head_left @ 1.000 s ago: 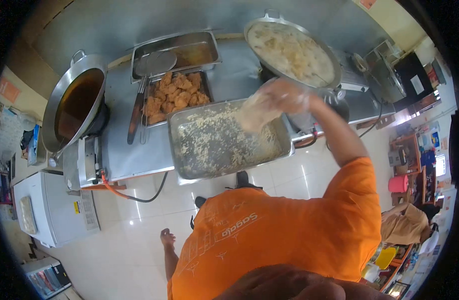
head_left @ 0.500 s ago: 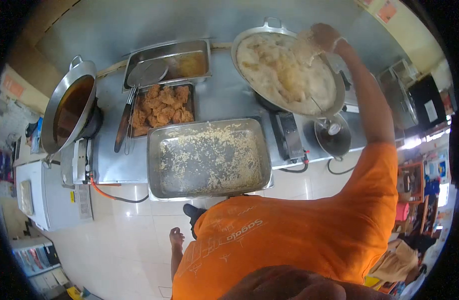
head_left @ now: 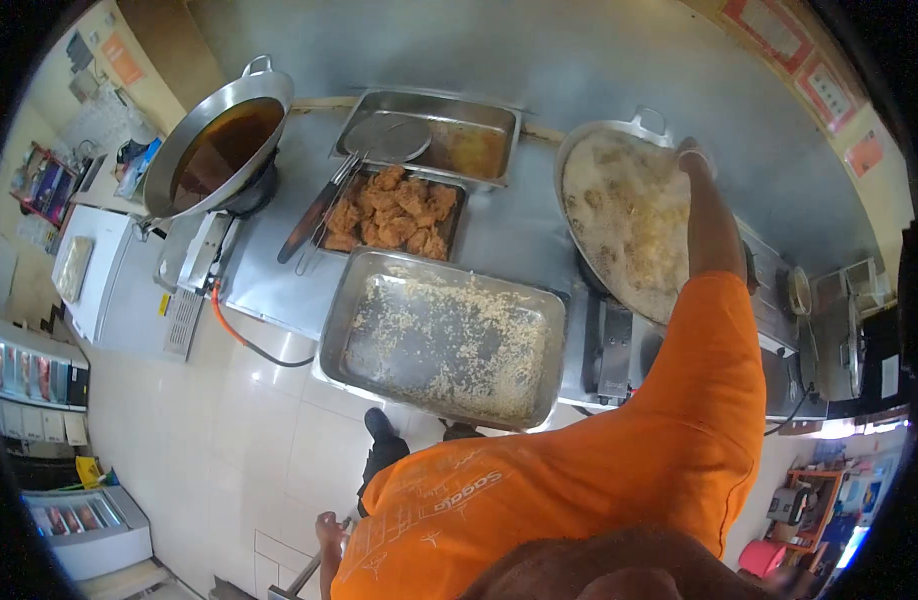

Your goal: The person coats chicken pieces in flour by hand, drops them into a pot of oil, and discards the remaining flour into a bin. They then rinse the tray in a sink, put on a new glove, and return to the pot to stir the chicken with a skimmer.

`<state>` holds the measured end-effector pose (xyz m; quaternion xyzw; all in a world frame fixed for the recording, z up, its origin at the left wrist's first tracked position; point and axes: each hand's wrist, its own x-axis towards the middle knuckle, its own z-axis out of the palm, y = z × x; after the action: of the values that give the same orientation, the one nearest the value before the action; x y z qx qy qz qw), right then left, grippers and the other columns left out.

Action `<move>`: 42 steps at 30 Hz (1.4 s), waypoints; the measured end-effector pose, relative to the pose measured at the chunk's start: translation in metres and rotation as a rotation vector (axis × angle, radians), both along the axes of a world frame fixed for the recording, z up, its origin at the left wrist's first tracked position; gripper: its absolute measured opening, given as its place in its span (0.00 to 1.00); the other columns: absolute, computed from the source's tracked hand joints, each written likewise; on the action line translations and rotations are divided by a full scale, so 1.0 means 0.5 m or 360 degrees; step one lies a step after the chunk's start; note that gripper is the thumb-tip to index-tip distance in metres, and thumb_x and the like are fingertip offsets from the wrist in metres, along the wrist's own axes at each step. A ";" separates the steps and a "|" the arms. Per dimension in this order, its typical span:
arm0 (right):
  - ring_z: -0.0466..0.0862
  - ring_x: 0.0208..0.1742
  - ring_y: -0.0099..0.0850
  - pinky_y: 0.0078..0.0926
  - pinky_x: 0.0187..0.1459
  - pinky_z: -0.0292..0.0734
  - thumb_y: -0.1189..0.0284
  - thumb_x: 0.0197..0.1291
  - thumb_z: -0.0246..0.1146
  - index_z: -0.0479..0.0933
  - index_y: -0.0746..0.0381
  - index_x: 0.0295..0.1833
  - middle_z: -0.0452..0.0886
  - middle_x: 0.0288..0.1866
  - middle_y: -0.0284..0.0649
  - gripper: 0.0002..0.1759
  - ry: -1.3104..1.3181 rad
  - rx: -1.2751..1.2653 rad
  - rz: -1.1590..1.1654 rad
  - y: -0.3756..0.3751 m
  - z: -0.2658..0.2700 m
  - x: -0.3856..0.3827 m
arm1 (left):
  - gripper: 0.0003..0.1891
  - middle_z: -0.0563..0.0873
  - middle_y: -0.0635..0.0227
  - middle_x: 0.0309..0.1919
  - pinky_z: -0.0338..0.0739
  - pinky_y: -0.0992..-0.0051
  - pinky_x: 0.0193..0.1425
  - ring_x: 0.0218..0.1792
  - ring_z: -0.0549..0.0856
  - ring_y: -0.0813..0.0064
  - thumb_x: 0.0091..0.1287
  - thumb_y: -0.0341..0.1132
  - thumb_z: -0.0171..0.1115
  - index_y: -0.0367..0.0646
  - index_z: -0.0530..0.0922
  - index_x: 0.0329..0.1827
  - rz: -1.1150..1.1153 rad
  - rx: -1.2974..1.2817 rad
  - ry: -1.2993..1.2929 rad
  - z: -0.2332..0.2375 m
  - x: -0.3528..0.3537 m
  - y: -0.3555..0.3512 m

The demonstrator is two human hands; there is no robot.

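My right hand (head_left: 695, 158) is over the far right rim of a large wok (head_left: 571, 225) of pale, foaming oil (head_left: 629, 205). Its fingers are blurred and mostly turned away, so I cannot tell what they hold. My left hand (head_left: 331, 528) hangs low beside my body, fingers curled, close to a metal bar (head_left: 301, 578). Between me and the counter is a deep steel pan (head_left: 379, 355) with pale crumbs scattered over its bottom. Behind it, browned fried pieces (head_left: 394, 210) are heaped in a tray, and dark-handled tongs (head_left: 309, 222) lean along its left side.
A second wok (head_left: 164, 185) with dark oil sits at the left. A steel pan (head_left: 494, 175) at the back holds a round perforated disc (head_left: 387, 138) and yellowish liquid. A burner (head_left: 613, 350) stands below the foaming wok. An orange hose (head_left: 226, 318) hangs at the counter's left front edge.
My right hand has drawn back from over the foaming oil toward the wok's rim. My view has turned, shifting the counter rightward, and my arm covers the small pan that showed at the right.
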<state>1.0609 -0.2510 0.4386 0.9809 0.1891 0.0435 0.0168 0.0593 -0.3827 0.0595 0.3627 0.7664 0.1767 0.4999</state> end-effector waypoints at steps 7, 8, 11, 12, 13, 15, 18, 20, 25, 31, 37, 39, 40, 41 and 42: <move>0.81 0.41 0.37 0.31 0.41 0.76 0.74 0.51 0.57 0.79 0.59 0.35 0.80 0.37 0.41 0.07 -0.1397 -0.1378 0.0871 0.018 0.144 0.160 | 0.08 0.71 0.69 0.17 0.62 0.77 0.12 0.14 0.69 0.78 0.62 0.29 0.53 0.42 0.71 0.44 0.0292 -0.0206 -0.0367 -0.110 -0.100 0.038; 0.80 0.41 0.38 0.34 0.42 0.76 0.73 0.53 0.55 0.77 0.62 0.39 0.80 0.37 0.42 0.09 -0.1286 -0.1144 0.0911 0.011 0.227 0.113 | 0.08 0.71 0.69 0.17 0.61 0.78 0.12 0.14 0.69 0.78 0.62 0.30 0.53 0.42 0.71 0.44 0.0356 -0.0209 -0.0425 -0.120 -0.129 0.049; 0.79 0.45 0.40 0.37 0.49 0.74 0.72 0.61 0.47 0.70 0.64 0.53 0.77 0.46 0.42 0.16 -0.2207 -0.0216 0.1812 -0.104 0.381 0.240 | 0.06 0.72 0.71 0.19 0.63 0.79 0.13 0.15 0.70 0.80 0.63 0.30 0.54 0.44 0.73 0.42 -0.0118 -0.0128 -0.0129 -0.048 -0.116 0.159; 0.78 0.36 0.38 0.37 0.40 0.74 0.68 0.62 0.47 0.73 0.61 0.45 0.78 0.36 0.41 0.12 -0.2119 -0.0106 0.1549 -0.133 0.419 0.131 | 0.06 0.72 0.72 0.19 0.64 0.79 0.14 0.16 0.71 0.80 0.63 0.30 0.54 0.44 0.73 0.42 -0.0277 -0.0099 -0.0037 -0.023 -0.106 0.206; 0.78 0.34 0.37 0.36 0.36 0.74 0.68 0.61 0.48 0.73 0.60 0.43 0.78 0.34 0.40 0.11 -0.2122 -0.0151 0.1300 -0.153 0.407 -0.003 | 0.05 0.72 0.72 0.19 0.64 0.79 0.14 0.16 0.71 0.81 0.64 0.30 0.53 0.43 0.74 0.42 -0.0247 -0.0036 -0.0177 -0.056 -0.123 0.249; 0.79 0.38 0.35 0.32 0.36 0.76 0.71 0.60 0.49 0.72 0.61 0.49 0.78 0.40 0.39 0.13 -0.2196 -0.0433 0.0806 -0.171 0.340 -0.295 | 0.07 0.72 0.72 0.18 0.64 0.79 0.15 0.16 0.70 0.83 0.65 0.32 0.53 0.41 0.74 0.43 -0.0550 0.0120 -0.0094 -0.079 -0.158 0.333; 0.80 0.42 0.40 0.35 0.41 0.75 0.69 0.59 0.51 0.73 0.61 0.49 0.79 0.43 0.44 0.14 -0.1115 -0.0167 0.1177 -0.092 0.026 -0.573 | 0.12 0.74 0.72 0.18 0.67 0.80 0.20 0.18 0.72 0.83 0.66 0.36 0.54 0.39 0.73 0.48 -0.0784 0.0327 -0.0040 -0.023 -0.125 0.447; 0.80 0.40 0.45 0.40 0.44 0.74 0.64 0.59 0.52 0.76 0.61 0.42 0.81 0.39 0.50 0.14 0.0102 0.0077 0.1495 -0.027 -0.237 -0.767 | 0.14 0.75 0.72 0.19 0.68 0.80 0.22 0.19 0.73 0.83 0.66 0.38 0.53 0.39 0.73 0.48 -0.0908 0.0463 -0.0208 -0.037 -0.121 0.522; 0.76 0.53 0.42 0.38 0.56 0.69 0.64 0.58 0.55 0.75 0.60 0.49 0.77 0.50 0.48 0.17 0.0660 0.0036 0.1515 -0.195 -0.434 -0.912 | 0.16 0.75 0.70 0.19 0.70 0.79 0.26 0.21 0.74 0.81 0.65 0.39 0.53 0.38 0.73 0.51 -0.1188 0.0649 -0.0362 0.076 0.005 0.651; 0.78 0.47 0.47 0.38 0.47 0.72 0.62 0.59 0.55 0.77 0.62 0.39 0.79 0.43 0.51 0.15 0.0216 0.0220 0.0408 -0.354 -0.453 -0.912 | 0.17 0.78 0.68 0.25 0.72 0.78 0.32 0.26 0.76 0.79 0.66 0.42 0.53 0.40 0.74 0.51 -0.1372 0.0711 -0.0622 0.201 0.267 0.704; 0.79 0.41 0.50 0.41 0.42 0.72 0.53 0.55 0.59 0.76 0.65 0.38 0.80 0.34 0.54 0.23 0.0689 0.0763 0.0100 -0.376 -0.539 -0.828 | 0.21 0.82 0.53 0.32 0.73 0.66 0.39 0.34 0.81 0.60 0.65 0.48 0.53 0.37 0.74 0.46 -0.1522 0.0775 -0.0166 0.248 0.465 0.704; 0.80 0.39 0.49 0.41 0.41 0.72 0.53 0.55 0.59 0.76 0.65 0.38 0.80 0.32 0.54 0.23 0.0786 0.0823 0.0042 -0.375 -0.553 -0.808 | 0.21 0.80 0.46 0.31 0.72 0.60 0.41 0.36 0.79 0.47 0.66 0.48 0.51 0.34 0.74 0.38 -0.1480 0.0866 -0.0058 0.225 0.506 0.707; 0.80 0.38 0.48 0.41 0.40 0.72 0.53 0.55 0.59 0.76 0.64 0.38 0.79 0.31 0.54 0.22 0.0761 0.0779 0.0030 -0.370 -0.546 -0.801 | 0.21 0.79 0.44 0.30 0.71 0.59 0.40 0.36 0.78 0.45 0.67 0.48 0.50 0.34 0.73 0.36 -0.1472 0.0922 0.0006 0.217 0.516 0.703; 0.80 0.36 0.48 0.40 0.39 0.72 0.54 0.55 0.59 0.76 0.64 0.37 0.79 0.30 0.54 0.22 0.0733 0.0739 0.0016 -0.369 -0.545 -0.791 | 0.21 0.79 0.43 0.30 0.70 0.59 0.40 0.36 0.77 0.44 0.67 0.47 0.49 0.33 0.72 0.35 -0.1466 0.0982 0.0068 0.209 0.525 0.699; 0.80 0.35 0.45 0.38 0.39 0.72 0.55 0.56 0.59 0.76 0.64 0.37 0.79 0.29 0.52 0.21 0.0573 0.0659 0.0187 -0.394 -0.588 -0.763 | 0.21 0.78 0.42 0.30 0.70 0.58 0.40 0.36 0.76 0.42 0.68 0.47 0.49 0.33 0.72 0.33 -0.1466 0.1039 0.0131 0.202 0.528 0.695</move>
<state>0.6795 -0.4481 0.1445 0.9427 0.2325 -0.0929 -0.2203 0.3235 -0.0350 0.1604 0.8021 0.4534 0.1539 0.3570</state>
